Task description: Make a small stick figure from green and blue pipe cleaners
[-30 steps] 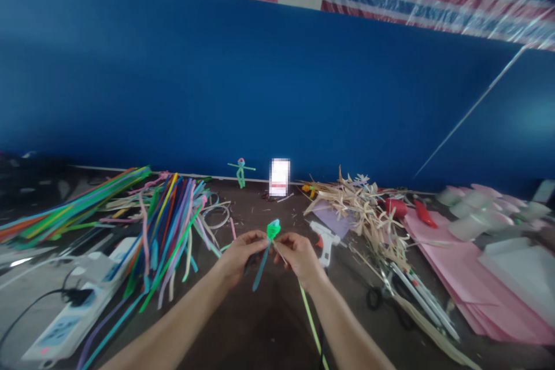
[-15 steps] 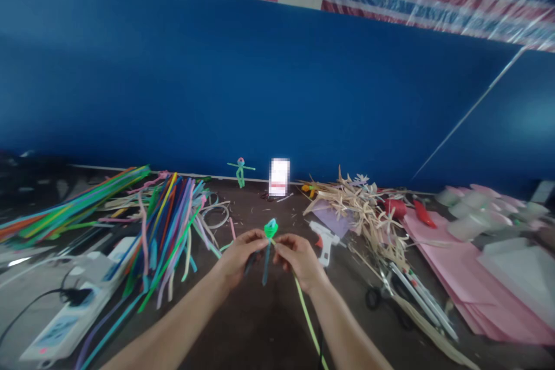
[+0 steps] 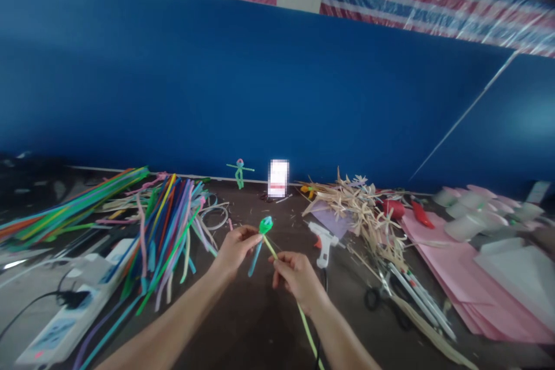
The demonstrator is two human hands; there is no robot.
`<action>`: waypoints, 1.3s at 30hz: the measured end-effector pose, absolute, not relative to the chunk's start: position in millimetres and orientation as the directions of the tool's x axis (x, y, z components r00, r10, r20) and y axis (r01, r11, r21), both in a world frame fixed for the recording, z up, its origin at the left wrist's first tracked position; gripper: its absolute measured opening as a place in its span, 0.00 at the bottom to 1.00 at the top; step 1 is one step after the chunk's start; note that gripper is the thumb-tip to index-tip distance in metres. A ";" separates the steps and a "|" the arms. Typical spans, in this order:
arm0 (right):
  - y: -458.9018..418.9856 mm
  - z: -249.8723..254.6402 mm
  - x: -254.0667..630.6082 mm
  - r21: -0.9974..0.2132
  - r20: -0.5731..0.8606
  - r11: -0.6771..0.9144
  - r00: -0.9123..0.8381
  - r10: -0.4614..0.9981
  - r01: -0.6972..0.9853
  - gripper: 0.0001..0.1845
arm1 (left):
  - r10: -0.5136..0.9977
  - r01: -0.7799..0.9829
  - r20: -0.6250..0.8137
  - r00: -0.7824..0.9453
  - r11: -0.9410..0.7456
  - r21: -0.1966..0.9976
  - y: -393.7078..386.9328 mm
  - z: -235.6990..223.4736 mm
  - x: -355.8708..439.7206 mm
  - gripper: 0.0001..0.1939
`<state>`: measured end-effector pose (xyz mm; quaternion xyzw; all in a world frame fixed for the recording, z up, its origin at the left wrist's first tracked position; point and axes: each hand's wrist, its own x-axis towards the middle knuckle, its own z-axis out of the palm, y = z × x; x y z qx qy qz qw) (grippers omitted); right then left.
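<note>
My left hand (image 3: pixel 236 250) pinches the base of a small coiled green pipe-cleaner head (image 3: pixel 266 226), which has a light blue tip. From under it a blue pipe cleaner (image 3: pixel 255 260) slants downward. A long yellow-green pipe cleaner (image 3: pixel 307 329) runs from the green coil through the fingers of my right hand (image 3: pixel 297 278) and on toward the near edge of the view. The right fingers close round it a little below the coil. A green pipe-cleaner figure (image 3: pixel 239 173) with outstretched arms stands at the back.
Colourful pipe cleaners (image 3: pixel 173 231) and a white power strip (image 3: pixel 58 329) lie on the left. To the right are a glue gun (image 3: pixel 325 243), straw-like flowers (image 3: pixel 359 208), scissors (image 3: pixel 373 298) and pink sheets (image 3: pixel 451 277). A blurred bright screen (image 3: pixel 278 178) stands at the back.
My right hand has slid down and right along the yellow-green pipe cleaner, away from the coil. The coil, in my left hand, has shifted slightly left, and the blue piece has tilted.
</note>
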<state>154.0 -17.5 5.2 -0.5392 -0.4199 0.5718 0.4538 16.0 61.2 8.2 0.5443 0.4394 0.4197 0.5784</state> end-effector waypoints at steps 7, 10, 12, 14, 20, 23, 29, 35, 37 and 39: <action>-19.3 11.3 153.5 -0.984 -0.135 -0.143 0.077 0.988 0.107 0.18 | 0.978 0.070 0.066 0.200 -0.081 0.994 59.6 7.7 16.8 0.11; -22.1 17.4 154.2 -0.965 -0.063 -0.079 0.074 0.995 0.252 0.16 | 0.976 0.159 0.120 0.182 -0.150 0.976 59.5 10.8 16.3 0.08; -25.3 25.5 155.2 -0.918 0.021 -0.005 0.062 0.998 0.396 0.15 | 0.972 0.218 0.158 0.175 -0.194 0.956 59.4 14.6 15.7 0.06; -28.4 36.8 156.8 -0.813 0.132 0.082 0.045 0.990 0.577 0.13 | 0.961 0.259 0.194 0.197 -0.242 0.935 59.2 18.5 14.9 0.04; -23.2 80.5 165.7 -0.417 0.274 0.221 -0.110 0.955 0.882 0.11 | 0.877 0.422 0.222 0.425 -0.409 0.809 56.2 29.1 11.6 0.06; -7.6 96.0 173.0 -0.425 0.286 0.259 -0.143 0.948 0.867 0.09 | 0.810 0.415 0.230 0.539 -0.493 0.765 53.8 36.7 10.7 0.09; 26.5 92.4 189.3 -0.718 0.097 0.204 -0.194 0.976 0.665 0.07 | 0.708 0.240 0.130 0.694 -0.397 0.886 48.4 56.9 6.5 0.08; 31.0 63.5 190.8 -0.884 -0.135 -0.047 -0.157 0.978 0.466 0.06 | 0.845 -0.085 -0.069 0.531 0.134 0.987 44.4 50.5 6.9 0.06; 26.9 55.3 187.9 -0.912 -0.147 -0.073 -0.154 0.977 0.404 0.06 | 0.893 -0.233 -0.119 0.434 0.239 0.943 45.2 42.1 9.5 0.07; 21.4 50.1 184.6 -0.923 -0.162 -0.095 -0.152 0.975 0.372 0.07 | 0.921 -0.306 -0.175 0.347 0.288 0.908 47.1 34.5 12.1 0.08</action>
